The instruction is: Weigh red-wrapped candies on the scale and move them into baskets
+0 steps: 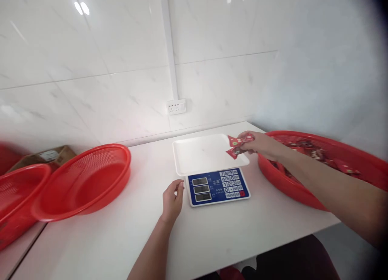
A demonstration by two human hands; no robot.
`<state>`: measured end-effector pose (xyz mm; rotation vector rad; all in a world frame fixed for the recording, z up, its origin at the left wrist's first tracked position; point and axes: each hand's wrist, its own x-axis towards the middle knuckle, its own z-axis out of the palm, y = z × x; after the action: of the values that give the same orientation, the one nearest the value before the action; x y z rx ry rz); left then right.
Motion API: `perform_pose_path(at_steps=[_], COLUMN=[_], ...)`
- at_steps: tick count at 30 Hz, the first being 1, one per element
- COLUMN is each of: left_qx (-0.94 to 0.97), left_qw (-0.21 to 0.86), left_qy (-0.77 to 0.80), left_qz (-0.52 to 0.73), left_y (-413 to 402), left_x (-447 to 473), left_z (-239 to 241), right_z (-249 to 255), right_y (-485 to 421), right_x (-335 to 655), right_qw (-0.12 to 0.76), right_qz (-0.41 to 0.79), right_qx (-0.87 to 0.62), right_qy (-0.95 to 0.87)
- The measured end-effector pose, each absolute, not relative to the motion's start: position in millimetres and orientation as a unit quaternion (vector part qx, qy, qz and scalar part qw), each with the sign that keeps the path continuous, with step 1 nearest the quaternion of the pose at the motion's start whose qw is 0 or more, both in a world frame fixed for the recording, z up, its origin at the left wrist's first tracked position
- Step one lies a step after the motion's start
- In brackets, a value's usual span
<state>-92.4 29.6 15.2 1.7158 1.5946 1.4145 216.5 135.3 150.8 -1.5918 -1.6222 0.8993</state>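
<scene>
Small red wrapped packets (234, 147) with pointed ends stick out from the fingers of my right hand (252, 142), closed around them. That hand is above the right side of a white weighing tray (201, 150), which has nothing lying on it. In front of the tray is the scale's blue keypad panel (216, 187), with number keys and three small displays. My left hand (173, 197) rests beside the panel's left edge, fingers curled toward the thumb, with nothing visible in it. To the right, a large red basin (285, 187) holds many similar red packets (321, 156).
On the left of the white table (127, 239) stands a round red basket (100, 183) with nothing in it. Another red basket (21, 199) overlaps it, with a cardboard box (62, 156) behind. A tiled wall with a socket (176, 107) closes off the back.
</scene>
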Motion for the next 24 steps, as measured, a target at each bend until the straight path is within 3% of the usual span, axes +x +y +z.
perform_pose_path(at_steps=[4,14,18,24], left_qx=[0.599,0.613,0.621,0.62], left_qw=[0.185,0.173,0.171,0.167], left_qy=[0.571,0.551,0.546,0.548], left_qz=[0.529,0.54,0.535,0.536], left_y=[31,30,30,31], left_x=[-97,-97,-97,-97], left_z=[15,17,18,17], right_z=[133,123,128,127], right_y=[148,169,170,163], right_x=[149,127,134,149], right_qw=[0.311,0.232,0.249,0.199], right_qz=[0.455,0.388,0.334,0.396], right_qx=[-0.566,-0.579,-0.608,-0.582], right_qy=[-0.613,-0.679,-0.676,-0.681])
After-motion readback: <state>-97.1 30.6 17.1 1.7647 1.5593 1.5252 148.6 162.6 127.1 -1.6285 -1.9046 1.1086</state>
